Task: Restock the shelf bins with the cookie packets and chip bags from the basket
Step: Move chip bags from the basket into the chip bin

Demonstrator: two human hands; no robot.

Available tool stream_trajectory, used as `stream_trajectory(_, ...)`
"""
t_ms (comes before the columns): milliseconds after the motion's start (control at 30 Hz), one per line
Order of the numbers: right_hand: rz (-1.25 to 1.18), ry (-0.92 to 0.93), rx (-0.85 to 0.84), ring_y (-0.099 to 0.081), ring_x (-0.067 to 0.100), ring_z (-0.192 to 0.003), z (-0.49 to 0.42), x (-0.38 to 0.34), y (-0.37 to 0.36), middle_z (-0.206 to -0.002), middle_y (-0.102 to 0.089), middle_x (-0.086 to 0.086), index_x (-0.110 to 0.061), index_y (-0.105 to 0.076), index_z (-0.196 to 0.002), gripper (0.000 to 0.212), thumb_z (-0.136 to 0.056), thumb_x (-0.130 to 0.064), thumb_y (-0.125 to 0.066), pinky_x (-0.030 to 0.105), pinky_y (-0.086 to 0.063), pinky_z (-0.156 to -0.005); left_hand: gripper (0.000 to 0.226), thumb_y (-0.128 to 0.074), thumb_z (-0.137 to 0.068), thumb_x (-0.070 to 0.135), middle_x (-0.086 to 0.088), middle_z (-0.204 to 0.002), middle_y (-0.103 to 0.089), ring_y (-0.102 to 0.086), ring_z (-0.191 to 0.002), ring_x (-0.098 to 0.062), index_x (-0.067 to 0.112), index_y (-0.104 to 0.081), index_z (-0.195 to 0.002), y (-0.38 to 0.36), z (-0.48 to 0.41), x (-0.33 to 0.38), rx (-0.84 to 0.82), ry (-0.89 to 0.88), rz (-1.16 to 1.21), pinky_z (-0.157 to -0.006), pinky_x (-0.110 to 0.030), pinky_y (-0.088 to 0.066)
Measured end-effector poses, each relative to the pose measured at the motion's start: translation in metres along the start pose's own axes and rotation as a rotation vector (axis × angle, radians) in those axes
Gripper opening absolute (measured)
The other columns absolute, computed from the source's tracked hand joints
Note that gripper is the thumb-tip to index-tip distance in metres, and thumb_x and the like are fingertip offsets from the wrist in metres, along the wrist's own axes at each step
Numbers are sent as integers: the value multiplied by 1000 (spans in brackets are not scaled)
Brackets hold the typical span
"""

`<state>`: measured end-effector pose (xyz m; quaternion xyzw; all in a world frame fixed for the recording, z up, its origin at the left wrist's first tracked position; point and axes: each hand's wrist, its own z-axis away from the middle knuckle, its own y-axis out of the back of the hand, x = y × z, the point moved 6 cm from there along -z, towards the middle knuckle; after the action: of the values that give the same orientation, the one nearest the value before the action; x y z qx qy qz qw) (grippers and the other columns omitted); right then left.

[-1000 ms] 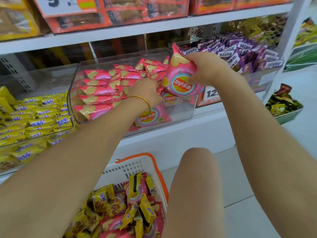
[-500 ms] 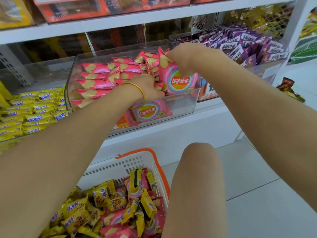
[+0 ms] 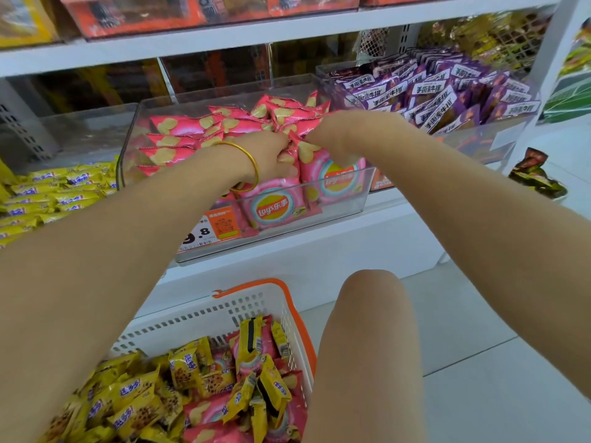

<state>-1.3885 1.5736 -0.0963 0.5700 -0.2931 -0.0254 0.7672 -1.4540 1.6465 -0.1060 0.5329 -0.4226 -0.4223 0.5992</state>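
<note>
Store shelf [image 3: 319, 251], clear bin [image 3: 347, 203] at its front edge, packed with pink bags. One upright chip bag [image 3: 315, 164] stands at the bin's front right corner, directly under the right hand [image 3: 339, 135], whose fingers curl over the bag's top edge, gripping it. Left hand [image 3: 271, 155] is just beside it, fingers buried among neighbouring bags, so can't tell the grip. Basket [image 3: 294, 305] on the floor below holds cookie packets [image 3: 185, 369].

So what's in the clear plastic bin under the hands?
Rows of glossy pink chip bags. The left hand and right hand cover some; anything beneath the rows is hidden.
</note>
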Motion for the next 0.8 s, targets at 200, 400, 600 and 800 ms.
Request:
stream_trajectory(200, -85, 14, -41, -46, 34, -119, -2, 6, -3, -133, -46, 16, -14, -38, -142, 60, -86, -4, -58, 38, -44, -89, 55, -64, -87, 38, -9, -128, -55, -53, -113, -26, 8, -49, -131, 0, 4, -5, -57, -6, 99, -96, -36, -45)
stream_trajectory(400, -195, -66, 103, -57, 34, -104, -3, 2, 7, -109, -61, 15, -5, -64, -115, 30, -91, -2, -46, 37, -49, -85, 40, -56, -92, 31, -18, -114, -61, -56, -102, -33, 0, -58, -117, -7, -3, -3, 32, -25, 33, -76, -33, -42)
stream_trajectory(600, -325, -160, 143, -58, 35, -98, -8, 1, -15, -99, -57, 11, -19, -62, -117, 34, -93, -5, -43, 35, -43, -68, 32, -47, -95, 35, -19, -93, -53, -52, -87, -34, 5, -60, -100, -14, -6, 0, 98, 11, -30, -67, -33, -36)
stream_trajectory(800, -537, -345, 538, -57, 36, -105, 41, -4, 22, -118, -57, 14, -13, -62, -115, 35, -90, 1, -44, 38, -46, -78, 31, -54, -93, 32, -10, -112, -56, -48, -108, -29, 12, -61, -116, 12, 59, 4, 533, -109, -26, -89, -44, -43)
